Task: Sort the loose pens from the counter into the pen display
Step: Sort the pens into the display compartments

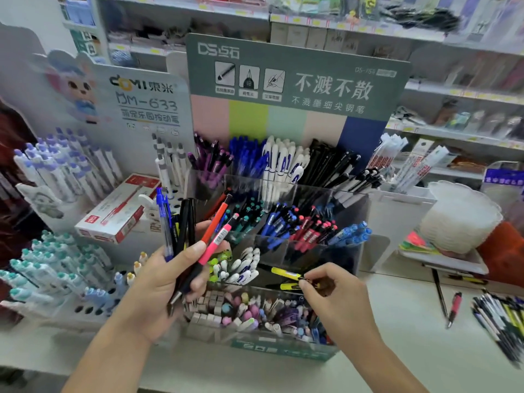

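1. One view only: head cam, wide-angle, edges bowed.
2. Faces forward and down, over the counter (397, 321) toward the pen display (283, 236), which sits centre frame.
3. Close range: both forearms enter from the bottom edge; left hand (158, 282) and right hand (334, 293) sit right in front of the display.
4. Shelves (453, 95) fill the background, blurred.
5. No second view, so no overlap.

Bare forearms, no sleeves, hands (158, 282) unadorned
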